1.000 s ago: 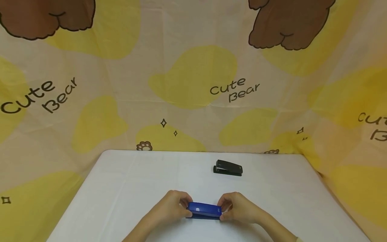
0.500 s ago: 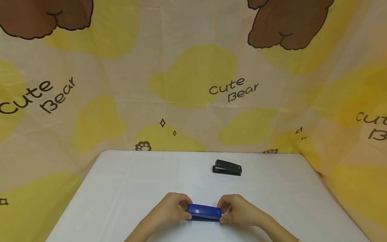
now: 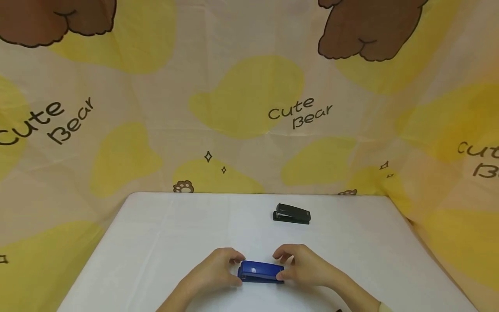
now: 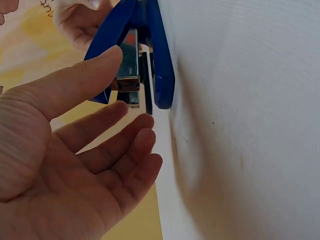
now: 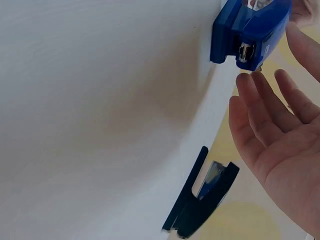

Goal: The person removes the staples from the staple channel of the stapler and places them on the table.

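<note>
A blue stapler stands on the white table near its front, its top arm raised from the base. At its left end is my left hand, thumb and fingers parted and relaxed. The left wrist view shows that thumb overlapping the stapler's blue arm, beside the silver staple channel. My right hand is at the other end with its fingers spread. In the right wrist view its fingertips lie just off the stapler's hinge end. Farther back stands a black stapler, also with its arm raised.
The white table has a rounded far edge. Behind it and along both sides hangs a yellow and beige cloth printed with bears and lettering. A small dark thing shows at the bottom edge of the head view.
Both hands have loosened from the ends of the blue stapler, which they pinched before. The right fingers have lifted and spread; the stapler stays about where it was. The head view has shifted slightly.
</note>
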The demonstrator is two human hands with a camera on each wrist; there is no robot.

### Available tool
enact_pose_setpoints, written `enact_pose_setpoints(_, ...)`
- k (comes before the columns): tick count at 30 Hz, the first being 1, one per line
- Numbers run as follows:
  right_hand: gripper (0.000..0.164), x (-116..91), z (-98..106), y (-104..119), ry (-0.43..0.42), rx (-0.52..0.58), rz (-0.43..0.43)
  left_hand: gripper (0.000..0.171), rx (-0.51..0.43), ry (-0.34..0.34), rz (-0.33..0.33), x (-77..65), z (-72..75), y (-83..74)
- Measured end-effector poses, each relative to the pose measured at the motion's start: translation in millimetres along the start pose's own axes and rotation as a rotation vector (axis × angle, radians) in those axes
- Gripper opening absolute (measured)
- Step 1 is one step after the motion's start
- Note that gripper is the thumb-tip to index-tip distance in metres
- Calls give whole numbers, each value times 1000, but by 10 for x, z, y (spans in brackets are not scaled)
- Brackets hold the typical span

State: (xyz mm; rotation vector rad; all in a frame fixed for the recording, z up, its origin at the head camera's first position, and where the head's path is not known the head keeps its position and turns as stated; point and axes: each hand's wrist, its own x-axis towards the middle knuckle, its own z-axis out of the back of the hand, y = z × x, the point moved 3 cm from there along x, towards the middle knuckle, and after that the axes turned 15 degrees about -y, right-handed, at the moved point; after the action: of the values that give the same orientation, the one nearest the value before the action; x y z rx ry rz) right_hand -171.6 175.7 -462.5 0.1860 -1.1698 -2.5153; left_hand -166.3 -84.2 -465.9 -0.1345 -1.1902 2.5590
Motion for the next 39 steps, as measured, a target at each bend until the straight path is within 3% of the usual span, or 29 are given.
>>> enact_pose_setpoints(11,40,100,-167,192,16,7,65,45,-13,-2,81,13,-24,114)
enact_pose_setpoints(20,38,137,-260,271,17,56,98,33,-28,-10,110,-9,-67,142)
enact_pose_setpoints(39,36,194,-371,294,19,24,110,29,1,-37,114,-12,-92,116)
